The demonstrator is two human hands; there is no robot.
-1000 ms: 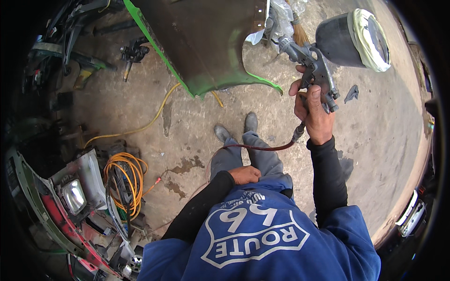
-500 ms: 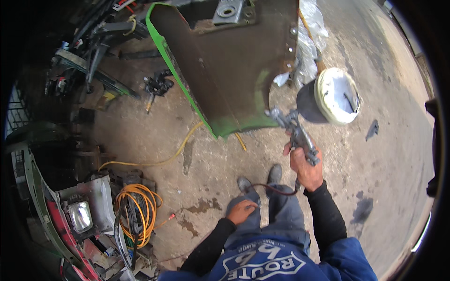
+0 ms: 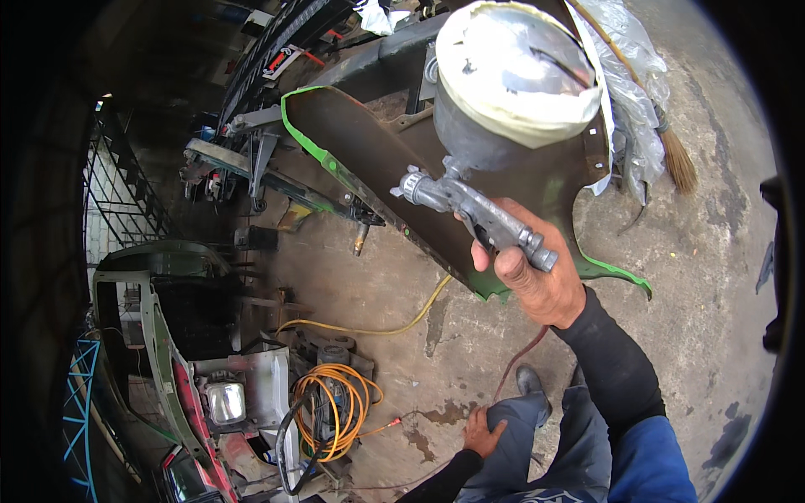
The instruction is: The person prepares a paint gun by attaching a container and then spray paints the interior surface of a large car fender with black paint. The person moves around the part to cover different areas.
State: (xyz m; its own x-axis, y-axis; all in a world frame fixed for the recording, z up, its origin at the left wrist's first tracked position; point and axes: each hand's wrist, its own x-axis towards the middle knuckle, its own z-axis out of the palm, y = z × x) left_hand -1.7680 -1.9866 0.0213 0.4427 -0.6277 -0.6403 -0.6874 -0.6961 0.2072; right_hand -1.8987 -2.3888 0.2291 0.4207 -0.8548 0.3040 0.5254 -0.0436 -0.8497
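Note:
My right hand (image 3: 545, 272) is closed around the grip of a metal spray gun (image 3: 474, 210), its nozzle pointing left. On top of the gun sits a grey paint cup (image 3: 470, 126) with pale tape round its rim and a shiny lid. Behind and below the gun stands a car fender (image 3: 352, 134), brown on its inner face with bright green edges. A dark red air hose (image 3: 516, 360) hangs down below my right wrist. My left hand (image 3: 484, 432) rests on my thigh, fingers apart, holding nothing.
A coiled orange hose (image 3: 335, 411) lies at lower left beside a car front section with a headlight (image 3: 226, 403). A yellow hose (image 3: 377, 329) crosses the concrete floor. Upper right, a straw broom (image 3: 675, 159) leans by clear plastic sheeting (image 3: 629, 67). Metal stand parts (image 3: 264, 155) are at upper left.
My right hand has raised the spray gun closer to the view and turned its nozzle further left. The view has shifted, showing more of the left side. My left hand stays on my thigh.

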